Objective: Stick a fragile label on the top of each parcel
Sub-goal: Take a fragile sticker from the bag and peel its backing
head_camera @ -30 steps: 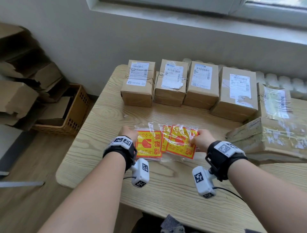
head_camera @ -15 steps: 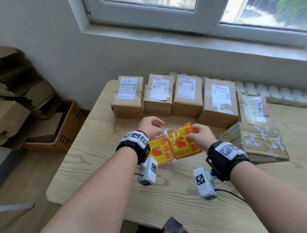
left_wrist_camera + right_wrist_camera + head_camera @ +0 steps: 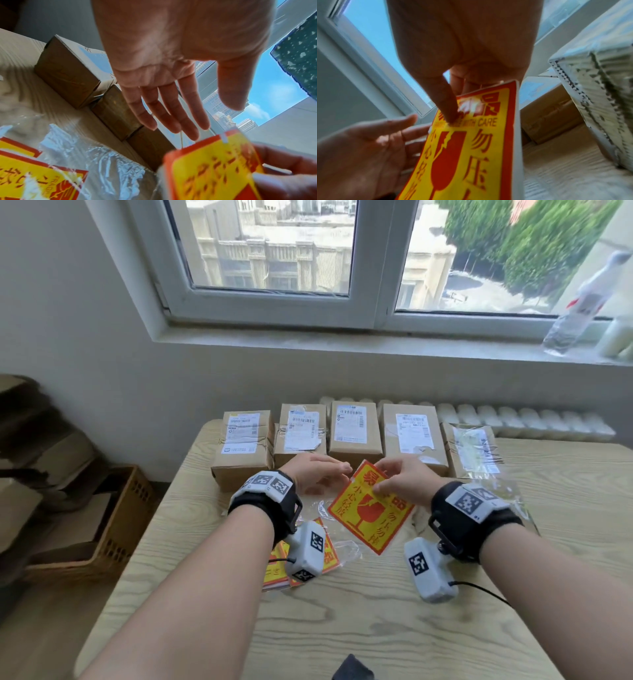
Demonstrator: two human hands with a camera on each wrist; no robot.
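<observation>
A row of brown parcels (image 3: 354,433) with white shipping labels stands along the table's far edge. My right hand (image 3: 380,484) pinches a yellow and red fragile label (image 3: 370,508) near its top and holds it tilted above the table; its thumb (image 3: 447,105) presses on the label's face (image 3: 471,148). My left hand (image 3: 337,474) is open with straight fingers (image 3: 171,108), its tips close to the label's upper corner (image 3: 214,169). A plastic pack of more labels (image 3: 325,556) lies on the table under my left wrist.
A parcel wrapped in clear tape (image 3: 599,94) sits at the right, close to my right hand. A white radiator (image 3: 513,419) runs behind the wooden table (image 3: 376,628). On the floor at the left stands a wicker basket (image 3: 113,525) beside piled cardboard.
My right hand has drawn one label out of the pack and raised it. My left hand has let go of the pack, which now lies on the table, and moved to the label's corner.
</observation>
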